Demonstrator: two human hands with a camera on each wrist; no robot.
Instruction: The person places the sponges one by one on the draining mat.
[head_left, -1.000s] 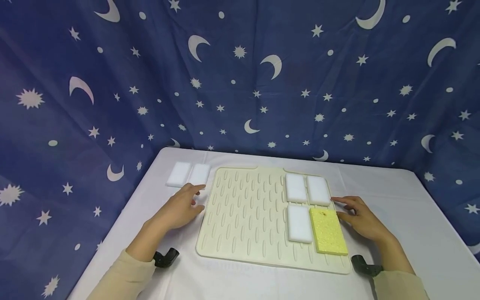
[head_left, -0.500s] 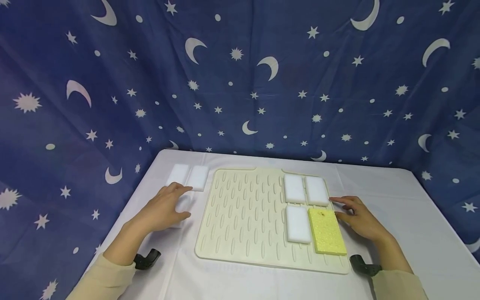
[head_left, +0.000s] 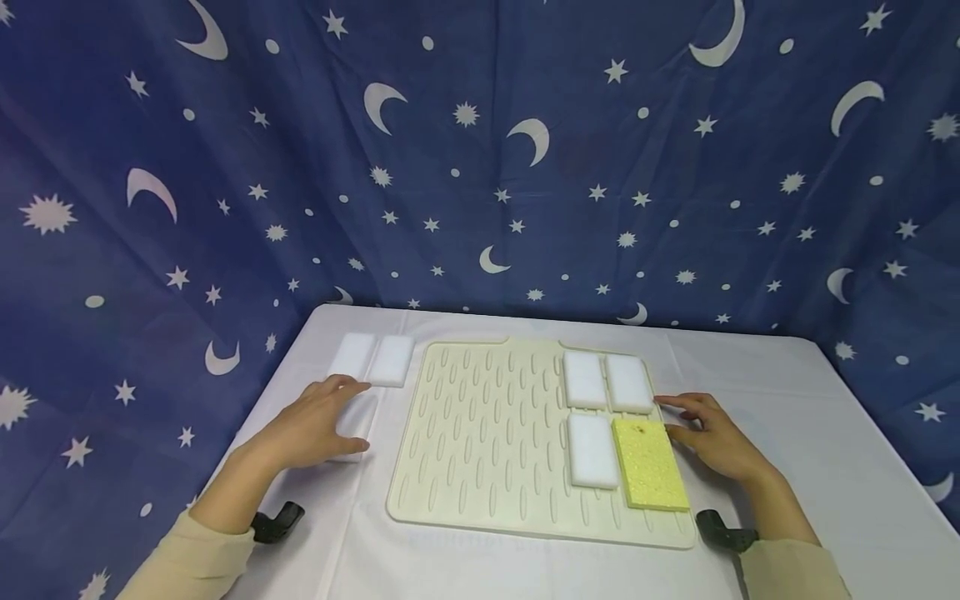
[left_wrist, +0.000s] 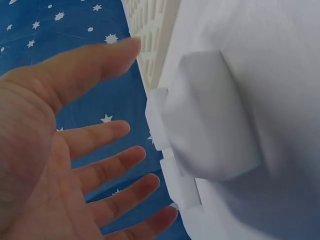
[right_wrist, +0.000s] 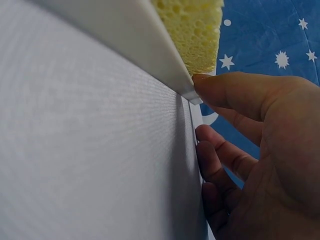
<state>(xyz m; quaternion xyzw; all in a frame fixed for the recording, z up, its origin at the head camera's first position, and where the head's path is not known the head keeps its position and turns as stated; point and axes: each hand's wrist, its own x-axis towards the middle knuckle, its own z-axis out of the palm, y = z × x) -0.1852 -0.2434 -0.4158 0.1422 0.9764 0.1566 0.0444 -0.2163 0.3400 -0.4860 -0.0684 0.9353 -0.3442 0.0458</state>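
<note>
My left hand (head_left: 318, 421) hovers with fingers and thumb spread over a white block (left_wrist: 212, 117) on the cloth, left of the mat. In the head view the hand hides most of that block. My right hand (head_left: 716, 437) rests at the right edge of a cream ridged mat (head_left: 480, 433). Its thumb (right_wrist: 235, 92) touches the mat's rim near a yellow sponge (head_left: 648, 462). The index finger points to the corner of a white block (head_left: 628, 383). Beside these on the mat lie another white block (head_left: 584, 379) and one nearer (head_left: 592, 450).
Two white blocks, one at the far left (head_left: 352, 354) and one beside it (head_left: 392, 360), lie past my left hand. A white cloth (head_left: 525, 571) covers the table. Behind it hangs a blue curtain (head_left: 450, 150) with moons and stars. Black wrist mounts sit under both forearms.
My left hand has moved left and toward me, from the mat's left edge to over the near white block. My right hand stays at the mat's right edge.
</note>
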